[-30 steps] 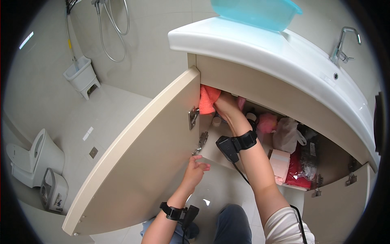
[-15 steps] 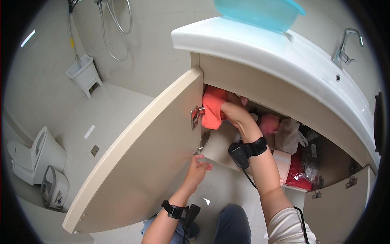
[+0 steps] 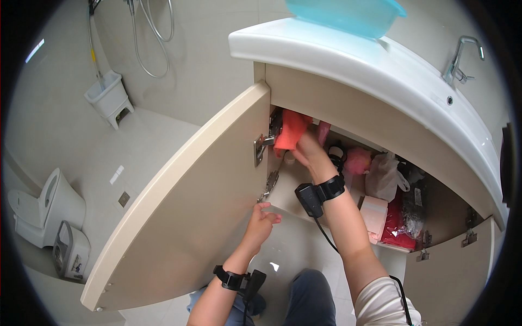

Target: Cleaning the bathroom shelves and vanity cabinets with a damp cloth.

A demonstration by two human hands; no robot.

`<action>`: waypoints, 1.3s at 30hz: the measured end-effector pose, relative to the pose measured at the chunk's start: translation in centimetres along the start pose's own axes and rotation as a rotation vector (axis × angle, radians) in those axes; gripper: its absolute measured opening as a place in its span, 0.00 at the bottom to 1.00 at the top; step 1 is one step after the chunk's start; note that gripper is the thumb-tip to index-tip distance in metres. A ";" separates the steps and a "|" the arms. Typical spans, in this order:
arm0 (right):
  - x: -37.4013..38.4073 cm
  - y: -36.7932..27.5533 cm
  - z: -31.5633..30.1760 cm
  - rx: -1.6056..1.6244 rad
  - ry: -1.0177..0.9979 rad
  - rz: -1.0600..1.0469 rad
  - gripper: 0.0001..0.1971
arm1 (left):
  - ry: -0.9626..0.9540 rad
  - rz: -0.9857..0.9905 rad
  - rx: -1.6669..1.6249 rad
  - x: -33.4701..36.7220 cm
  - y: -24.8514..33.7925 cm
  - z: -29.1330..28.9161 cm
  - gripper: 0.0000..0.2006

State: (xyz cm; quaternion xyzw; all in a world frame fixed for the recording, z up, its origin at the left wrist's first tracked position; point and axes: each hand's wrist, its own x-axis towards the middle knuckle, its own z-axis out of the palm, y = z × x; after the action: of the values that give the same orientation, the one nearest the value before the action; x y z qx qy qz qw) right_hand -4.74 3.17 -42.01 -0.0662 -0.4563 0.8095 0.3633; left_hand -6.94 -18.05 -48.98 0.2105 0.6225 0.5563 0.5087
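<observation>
Pale tiled walls (image 3: 217, 70) and a light floor (image 3: 157, 141) surrounded a curved vanity cabinet (image 3: 337, 103), topped by a white ceramic washbasin (image 3: 326, 49). Its beige left door (image 3: 185, 201) stood wide open, and the right door (image 3: 451, 266) was swung out too. Off to the far left sat a white toilet (image 3: 62, 201) with its lid raised.

On the washbasin's left end rested a translucent turquoise tub (image 3: 348, 20); its inside was out of sight. Near the shower wall, a white mop bucket (image 3: 106, 98) held the lower end of a mop pole (image 3: 93, 57).

Inside the cabinet, along its right part, lay a clear-wrapped red package (image 3: 396, 233), a knotted white plastic bag (image 3: 382, 179) whose contents could not be made out, a pale pink folded stack (image 3: 374, 214) and, farther back, a puffy pink bundle (image 3: 358, 161).

The left hand (image 3: 262, 224) was empty, fingers loosely spread beside the lower metal hinge (image 3: 271, 187); whether it touched the door could not be told. The right hand (image 3: 309, 151) reached into the cabinet's left corner, gripping a coral-red cloth (image 3: 292, 130). The cloth draped over its fingers, hiding most of them, and hung just beside the upper hinge (image 3: 261, 148).
</observation>
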 end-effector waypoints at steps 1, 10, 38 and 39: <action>-0.3 0.5 0.5 -0.004 -0.093 -0.027 0.13 | 0.002 -0.006 -0.001 0.0 0.0 0.0 0.19; -7.9 2.7 4.6 -0.300 -0.121 0.050 0.12 | 0.015 -0.001 0.017 0.6 -0.6 -0.1 0.19; -10.1 11.8 -3.8 -0.986 -0.211 -0.038 0.12 | -0.338 0.139 0.873 0.5 -3.4 -1.4 0.16; -10.4 11.5 -4.0 -1.036 -0.224 -0.119 0.13 | -0.390 0.140 0.897 0.3 -3.3 -1.5 0.16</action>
State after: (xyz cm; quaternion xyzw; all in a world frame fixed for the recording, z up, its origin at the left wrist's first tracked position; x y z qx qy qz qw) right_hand -1.47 -4.50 -55.75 -0.1242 -0.8351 0.4584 0.2776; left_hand -7.33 -19.43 -52.34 0.5503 0.6781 0.2163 0.4365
